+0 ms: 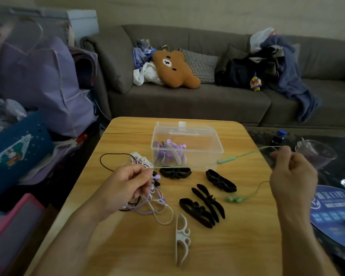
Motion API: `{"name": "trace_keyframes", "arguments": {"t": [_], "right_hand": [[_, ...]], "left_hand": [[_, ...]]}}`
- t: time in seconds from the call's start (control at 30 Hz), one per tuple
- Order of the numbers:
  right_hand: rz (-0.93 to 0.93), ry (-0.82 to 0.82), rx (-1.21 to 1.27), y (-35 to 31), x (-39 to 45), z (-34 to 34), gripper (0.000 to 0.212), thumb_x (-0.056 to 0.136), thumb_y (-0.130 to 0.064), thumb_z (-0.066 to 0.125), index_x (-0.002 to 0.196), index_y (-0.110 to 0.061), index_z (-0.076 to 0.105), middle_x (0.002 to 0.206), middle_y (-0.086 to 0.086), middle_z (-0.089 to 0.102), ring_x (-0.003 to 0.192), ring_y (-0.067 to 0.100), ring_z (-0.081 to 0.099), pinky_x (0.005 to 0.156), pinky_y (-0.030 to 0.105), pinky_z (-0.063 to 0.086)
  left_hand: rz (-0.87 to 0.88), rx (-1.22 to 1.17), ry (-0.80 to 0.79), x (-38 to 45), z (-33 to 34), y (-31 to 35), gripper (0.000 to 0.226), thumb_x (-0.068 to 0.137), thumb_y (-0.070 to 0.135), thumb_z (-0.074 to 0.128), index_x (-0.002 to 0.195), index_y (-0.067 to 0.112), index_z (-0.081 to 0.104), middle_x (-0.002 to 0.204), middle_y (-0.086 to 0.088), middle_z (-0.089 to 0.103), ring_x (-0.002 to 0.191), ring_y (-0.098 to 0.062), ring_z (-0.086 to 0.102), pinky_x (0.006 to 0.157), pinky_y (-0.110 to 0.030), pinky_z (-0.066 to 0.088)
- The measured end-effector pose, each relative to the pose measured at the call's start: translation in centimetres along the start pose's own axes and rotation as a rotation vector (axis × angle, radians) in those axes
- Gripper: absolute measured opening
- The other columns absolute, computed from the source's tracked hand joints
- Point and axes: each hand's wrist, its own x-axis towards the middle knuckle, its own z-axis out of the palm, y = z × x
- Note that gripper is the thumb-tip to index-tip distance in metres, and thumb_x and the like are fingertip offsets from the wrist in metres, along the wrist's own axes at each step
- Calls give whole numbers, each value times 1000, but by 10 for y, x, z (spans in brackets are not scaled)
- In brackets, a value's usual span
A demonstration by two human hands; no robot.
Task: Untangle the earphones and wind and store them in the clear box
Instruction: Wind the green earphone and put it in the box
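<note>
Green cord [187,166] runs taut sideways between pinching left hand [130,182] and right hand [293,172], tangle [147,196] under left.

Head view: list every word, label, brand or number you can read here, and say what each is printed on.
Nothing can be read with confidence.
Round blue printed item at the table's right edge: white characters with a smaller line beneath, too blurred to read.
Dark blue bag on the left: a rocket picture with small marks, not legible.
Clear box, bottle cap, black winders, white winder: no text visible.
</note>
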Motion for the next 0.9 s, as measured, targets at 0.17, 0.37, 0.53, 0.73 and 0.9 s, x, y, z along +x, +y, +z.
{"name": "trace_keyframes", "arguments": {"t": [0.17, 0.37, 0.53, 0.73, 0.9], "right_hand": [[85, -134, -372, -5, -11, 17, 45, 98, -39, 59, 140, -30, 47, 142, 10, 39, 129, 30, 40, 106, 53, 41], [-251, -744, 101, -39, -64, 46, 26, 100, -44, 48, 120, -38, 62, 114, -20, 64, 106, -1, 60, 87, 21, 52], [-291, -934, 132, -34, -79, 61, 14, 90, -29, 74, 100, -37, 69, 83, -19, 69, 66, 7, 63, 61, 25, 52], [-301, -836, 99, -29, -71, 56, 14, 90, -22, 72, 85, -33, 65, 85, -15, 66, 69, 14, 59, 60, 22, 49], [-298, -822, 150, -29, -71, 56, 13, 92, -21, 70, 88, -32, 63, 86, -19, 66, 74, 6, 62, 64, 16, 46]], "left_hand": [[7, -38, -69, -3, 15, 1, 34, 100, 23, 52, 74, 2, 58, 64, -8, 58, 49, -11, 39, 46, -21, 31], [12, -101, -121, -5, 31, 3, 35, 100, 24, 51, 73, 2, 56, 63, -8, 55, 47, -5, 45, 48, -14, 35], [47, -88, -219, -9, 28, 0, 38, 100, 40, 51, 88, 7, 66, 73, -6, 65, 66, -23, 49, 59, -29, 37], [24, -22, -283, -8, 33, 2, 33, 91, 40, 50, 81, 11, 63, 67, 1, 62, 56, -10, 52, 57, -21, 42], [34, -12, -414, -8, 33, 0, 24, 95, 24, 62, 88, 1, 62, 78, -4, 71, 63, -15, 62, 66, -24, 49]]}}
